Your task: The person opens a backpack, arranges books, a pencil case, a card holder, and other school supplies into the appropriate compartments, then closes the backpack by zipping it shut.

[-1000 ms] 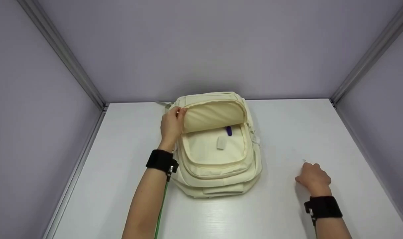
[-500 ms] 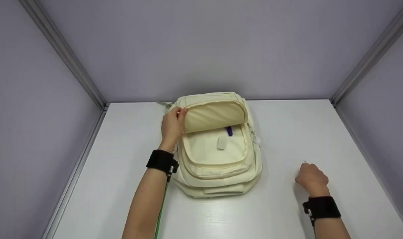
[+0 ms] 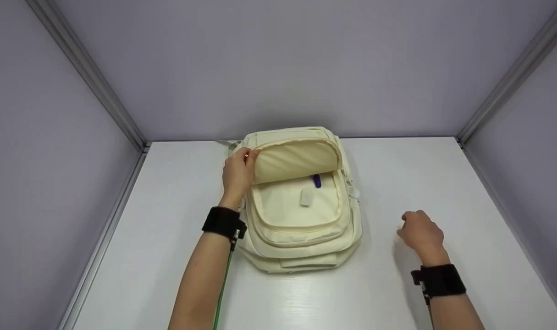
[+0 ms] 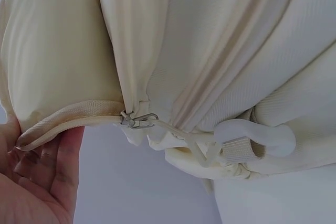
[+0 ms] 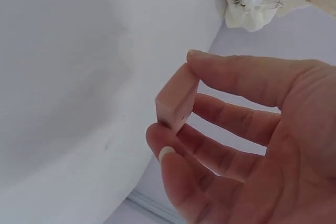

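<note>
A cream backpack [image 3: 301, 250] lies on the white table with its front pocket unzipped. My left hand [image 3: 238, 174] grips the edge of the pocket flap [image 3: 296, 160] at its left and holds it raised. In the left wrist view the fingers curl under the flap's zipper edge [image 4: 79, 115]. Inside the pocket show a pale tag [image 3: 306, 197] and a dark purple piece [image 3: 317, 181]. To the right of the backpack, my right hand [image 3: 421, 232] is above the table. It pinches a small pink rectangular block [image 5: 177, 97] between thumb and fingertips; the head view hides this block.
Metal zipper pulls [image 4: 137, 120] and a white plastic hook [image 4: 254, 135] hang at the backpack's side. Grey panels [image 3: 278, 68] enclose the white table [image 3: 177, 275] at the back and both sides. A green cable [image 3: 222, 288] runs along the left forearm.
My right hand has risen from the table and shifted forward and left, towards the backpack. The left hand and the flap have stayed in place.
</note>
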Demonstrator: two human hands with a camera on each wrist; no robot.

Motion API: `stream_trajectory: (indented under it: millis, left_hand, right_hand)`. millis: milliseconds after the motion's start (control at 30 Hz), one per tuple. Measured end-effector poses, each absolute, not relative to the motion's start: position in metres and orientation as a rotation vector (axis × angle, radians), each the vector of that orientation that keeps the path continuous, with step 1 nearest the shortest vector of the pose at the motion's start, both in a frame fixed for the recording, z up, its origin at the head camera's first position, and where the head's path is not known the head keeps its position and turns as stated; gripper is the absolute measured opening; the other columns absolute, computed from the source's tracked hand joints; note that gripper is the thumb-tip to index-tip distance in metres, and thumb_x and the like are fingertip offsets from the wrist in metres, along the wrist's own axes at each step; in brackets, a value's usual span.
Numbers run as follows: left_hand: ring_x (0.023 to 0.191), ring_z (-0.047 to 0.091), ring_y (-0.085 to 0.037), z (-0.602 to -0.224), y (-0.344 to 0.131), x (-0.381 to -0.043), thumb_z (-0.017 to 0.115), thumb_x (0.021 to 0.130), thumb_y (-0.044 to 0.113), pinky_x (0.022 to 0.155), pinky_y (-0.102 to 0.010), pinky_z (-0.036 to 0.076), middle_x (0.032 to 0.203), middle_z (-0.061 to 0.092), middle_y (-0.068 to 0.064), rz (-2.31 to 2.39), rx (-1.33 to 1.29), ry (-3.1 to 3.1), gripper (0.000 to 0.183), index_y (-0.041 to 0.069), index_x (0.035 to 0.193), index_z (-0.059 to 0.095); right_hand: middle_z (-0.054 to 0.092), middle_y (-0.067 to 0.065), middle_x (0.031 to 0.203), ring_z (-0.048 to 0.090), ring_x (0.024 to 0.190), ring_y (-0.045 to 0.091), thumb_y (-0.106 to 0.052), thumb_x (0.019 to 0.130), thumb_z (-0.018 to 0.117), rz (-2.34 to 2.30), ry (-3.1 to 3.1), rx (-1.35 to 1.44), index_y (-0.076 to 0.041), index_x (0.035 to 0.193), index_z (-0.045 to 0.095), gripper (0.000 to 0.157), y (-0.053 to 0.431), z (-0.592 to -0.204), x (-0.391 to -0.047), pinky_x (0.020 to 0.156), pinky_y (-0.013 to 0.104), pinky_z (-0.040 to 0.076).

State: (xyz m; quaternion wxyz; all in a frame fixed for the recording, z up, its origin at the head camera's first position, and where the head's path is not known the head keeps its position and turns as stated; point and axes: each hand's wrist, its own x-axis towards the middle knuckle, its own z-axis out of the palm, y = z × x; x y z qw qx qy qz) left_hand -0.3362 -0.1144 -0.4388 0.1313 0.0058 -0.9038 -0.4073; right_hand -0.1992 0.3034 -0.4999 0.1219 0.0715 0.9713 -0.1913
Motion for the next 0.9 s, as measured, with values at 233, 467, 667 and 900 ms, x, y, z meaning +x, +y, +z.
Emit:
stream_trajectory:
  millis: [233,467,667,900]
  left_hand:
    - [0.066,0.056,-0.021,-0.441,-0.114,-0.337,0.055,0.100,0.041,0.061,-0.038,0.043,0.076,0.062,-0.004,-1.177,0.010,-2.625,0.035,0.009,0.099,0.070]
    - [0.059,0.050,-0.018,-0.441,-0.116,-0.335,0.055,0.100,0.040,0.055,-0.034,0.038,0.069,0.057,-0.003,-1.173,-0.035,-2.605,0.035,0.008,0.095,0.069]
    - [0.058,0.049,-0.018,-0.441,-0.116,-0.335,0.055,0.100,0.039,0.055,-0.033,0.036,0.068,0.055,-0.002,-1.180,-0.033,-2.600,0.034,0.008,0.094,0.068]
    - [0.063,0.052,-0.019,-0.441,-0.116,-0.336,0.055,0.101,0.039,0.058,-0.035,0.040,0.072,0.059,-0.003,-1.182,-0.015,-2.617,0.034,0.008,0.098,0.069]
  right_hand:
    - [0.058,0.024,0.098,0.060,0.076,0.030,-0.003,0.084,0.069,-0.620,3.014,0.069,0.012,0.112,0.065,0.031,0.277,-0.486,-0.212,0.059,0.044,0.051]
    - [0.060,0.021,0.102,0.060,0.078,0.029,0.004,0.083,0.067,-0.744,3.185,-0.171,0.009,0.109,0.068,0.026,0.245,-0.469,-0.223,0.063,0.045,0.051]
    - [0.060,0.015,0.103,0.061,0.078,0.026,0.003,0.082,0.073,-0.840,3.256,-0.393,0.005,0.110,0.069,0.029,0.207,-0.452,-0.233,0.066,0.043,0.051]
    - [0.060,0.014,0.108,0.061,0.083,0.023,0.000,0.081,0.078,-0.816,3.242,-0.751,0.004,0.113,0.068,0.034,0.161,-0.436,-0.243,0.070,0.038,0.052]
